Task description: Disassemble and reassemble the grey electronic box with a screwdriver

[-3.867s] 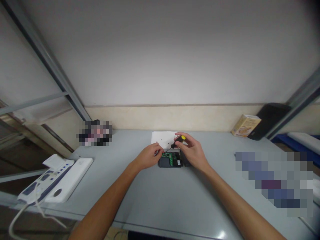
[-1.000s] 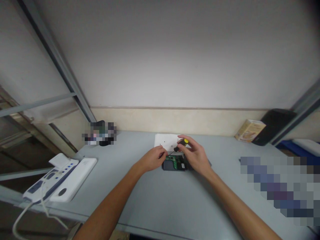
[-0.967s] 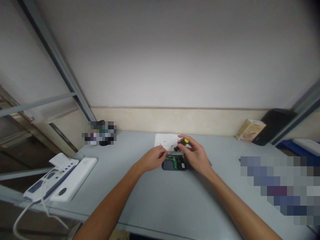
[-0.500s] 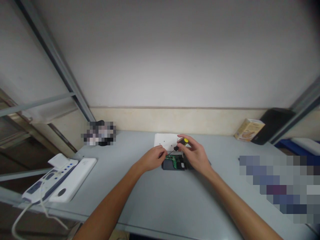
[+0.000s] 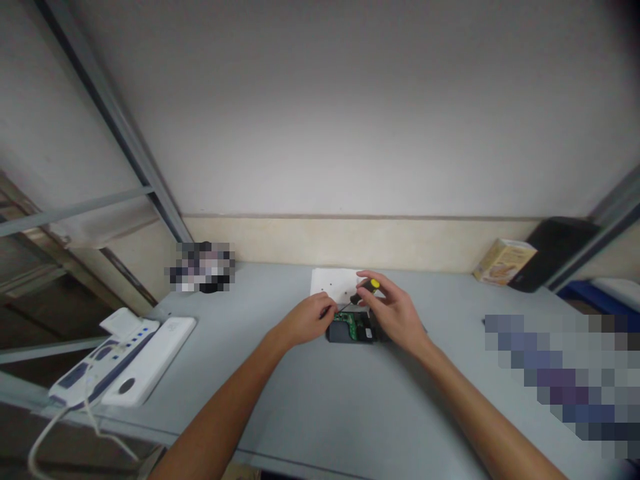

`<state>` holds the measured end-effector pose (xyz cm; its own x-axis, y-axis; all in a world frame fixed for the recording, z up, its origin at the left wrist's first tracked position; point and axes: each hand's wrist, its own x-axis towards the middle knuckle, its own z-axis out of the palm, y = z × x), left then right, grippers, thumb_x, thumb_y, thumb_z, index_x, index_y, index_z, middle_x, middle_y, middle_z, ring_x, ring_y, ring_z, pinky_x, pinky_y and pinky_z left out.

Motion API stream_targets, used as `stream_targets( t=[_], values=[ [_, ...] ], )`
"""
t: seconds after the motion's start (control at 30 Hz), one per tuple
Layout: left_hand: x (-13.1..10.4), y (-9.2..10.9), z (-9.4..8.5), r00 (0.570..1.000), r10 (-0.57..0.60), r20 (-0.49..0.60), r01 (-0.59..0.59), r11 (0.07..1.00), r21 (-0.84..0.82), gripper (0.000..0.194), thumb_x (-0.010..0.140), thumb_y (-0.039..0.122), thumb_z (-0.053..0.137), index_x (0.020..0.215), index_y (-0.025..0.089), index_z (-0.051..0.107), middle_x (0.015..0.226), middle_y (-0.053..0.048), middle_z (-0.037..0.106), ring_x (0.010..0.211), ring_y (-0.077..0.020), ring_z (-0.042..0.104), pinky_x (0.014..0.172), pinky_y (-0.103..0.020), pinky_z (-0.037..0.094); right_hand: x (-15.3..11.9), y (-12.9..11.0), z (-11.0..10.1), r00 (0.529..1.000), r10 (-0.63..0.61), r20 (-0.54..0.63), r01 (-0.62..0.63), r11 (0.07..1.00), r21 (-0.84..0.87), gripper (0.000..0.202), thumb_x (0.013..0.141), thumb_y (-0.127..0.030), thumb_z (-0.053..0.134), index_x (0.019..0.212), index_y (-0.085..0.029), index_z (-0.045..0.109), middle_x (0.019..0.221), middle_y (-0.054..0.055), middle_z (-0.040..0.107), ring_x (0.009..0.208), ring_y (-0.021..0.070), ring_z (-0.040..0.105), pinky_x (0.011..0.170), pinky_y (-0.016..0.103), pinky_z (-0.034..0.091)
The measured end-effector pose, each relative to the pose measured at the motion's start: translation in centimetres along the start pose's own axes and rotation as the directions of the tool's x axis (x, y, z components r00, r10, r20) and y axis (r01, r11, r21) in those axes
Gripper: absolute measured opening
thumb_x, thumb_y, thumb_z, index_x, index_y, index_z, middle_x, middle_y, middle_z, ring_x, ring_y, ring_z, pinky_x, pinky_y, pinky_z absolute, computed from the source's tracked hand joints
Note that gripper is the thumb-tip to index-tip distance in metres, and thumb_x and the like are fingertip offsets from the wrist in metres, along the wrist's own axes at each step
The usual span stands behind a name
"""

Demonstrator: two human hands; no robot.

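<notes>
A black device with an exposed green circuit board (image 5: 353, 327) lies on the grey table. My right hand (image 5: 393, 310) grips a black and yellow screwdriver (image 5: 369, 288), its thin shaft slanting down to the left toward the board's upper left edge. Beside that tip, my left hand (image 5: 311, 319) is closed in a pinch at the device's upper left corner; a small dark thing shows at its fingers, too small to name. Behind the device lies a white sheet (image 5: 333, 281) with several small dark specks on it, partly hidden by both hands.
On the left of the table (image 5: 300, 413) are a white power strip (image 5: 107, 357) with a cable and a white flat box (image 5: 150, 363). A yellow box (image 5: 505, 261) leans near a black object (image 5: 553, 250) at the back right. Blurred items lie at both sides.
The whole view has shifted slightly, moving things a little to the right. Both hands keep nearly the same pose at the device, and the screwdriver is still in my right hand.
</notes>
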<state>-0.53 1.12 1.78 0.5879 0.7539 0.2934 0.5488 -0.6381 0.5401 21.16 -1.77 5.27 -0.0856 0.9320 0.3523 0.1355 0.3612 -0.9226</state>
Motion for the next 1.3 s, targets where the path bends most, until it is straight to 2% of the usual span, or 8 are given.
stream_targets(
  t=[0.2, 0.57, 0.93, 1.17, 1.3],
  values=[
    [0.0, -0.1, 0.0, 1.0, 0.003, 0.003, -0.003, 1.0, 0.008, 0.024, 0.099, 0.019, 0.047, 0.09, 0.017, 0.069, 0.087, -0.004, 0.065, 0.082, -0.0166, 0.059, 0.075, -0.026, 0.045, 0.2, 0.1, -0.3, 0.999, -0.036, 0.028, 0.036, 0.999, -0.018, 0.046, 0.092, -0.045, 0.064, 0.135, -0.028, 0.058, 0.102, 0.003, 0.065, 0.081, 0.016, 0.064, 0.075, 0.029, 0.059],
    [0.0, -0.2, 0.1, 1.0, 0.002, -0.005, -0.002, 1.0, 0.001, 0.024, 0.099, 0.02, 0.047, 0.089, 0.018, 0.069, 0.087, -0.004, 0.065, 0.084, -0.017, 0.06, 0.081, -0.027, 0.045, 0.3, 0.4, -0.3, 0.998, -0.059, 0.037, 0.06, 0.998, -0.026, 0.048, 0.094, -0.044, 0.061, 0.139, -0.029, 0.055, 0.106, 0.004, 0.065, 0.087, 0.0182, 0.065, 0.078, 0.032, 0.061],
    [0.0, 0.2, -0.2, 1.0, -0.01, 0.01, 0.01, 1.0, 0.007, 0.022, 0.097, 0.018, 0.048, 0.088, 0.018, 0.068, 0.086, -0.004, 0.064, 0.082, -0.0169, 0.059, 0.077, -0.026, 0.045, 0.2, 0.0, -0.1, 0.998, -0.048, 0.028, 0.049, 0.998, -0.036, 0.048, 0.093, -0.045, 0.062, 0.137, -0.026, 0.058, 0.111, 0.005, 0.065, 0.08, 0.0153, 0.065, 0.078, 0.03, 0.06],
    [0.0, 0.4, -0.3, 1.0, -0.005, 0.005, 0.005, 1.0, -0.003, 0.023, 0.097, 0.017, 0.047, 0.087, 0.017, 0.067, 0.086, -0.004, 0.064, 0.082, -0.0168, 0.058, 0.076, -0.026, 0.045, 0.2, 0.0, -0.1, 0.998, -0.05, 0.031, 0.052, 0.997, -0.057, 0.047, 0.093, -0.045, 0.061, 0.137, -0.028, 0.057, 0.106, 0.004, 0.064, 0.079, 0.0151, 0.064, 0.074, 0.029, 0.058],
    [0.0, 0.5, -0.3, 1.0, -0.002, -0.001, 0.002, 1.0, -0.019, 0.021, 0.095, 0.014, 0.047, 0.084, 0.017, 0.065, 0.083, -0.002, 0.061, 0.078, -0.0156, 0.056, 0.072, -0.025, 0.043, 1.5, -0.5, 0.7, 0.991, -0.119, 0.057, 0.124, 0.987, -0.102, 0.046, 0.096, -0.042, 0.057, 0.14, -0.028, 0.053, 0.101, 0.004, 0.063, 0.083, 0.0164, 0.062, 0.075, 0.029, 0.056]
  ],
)
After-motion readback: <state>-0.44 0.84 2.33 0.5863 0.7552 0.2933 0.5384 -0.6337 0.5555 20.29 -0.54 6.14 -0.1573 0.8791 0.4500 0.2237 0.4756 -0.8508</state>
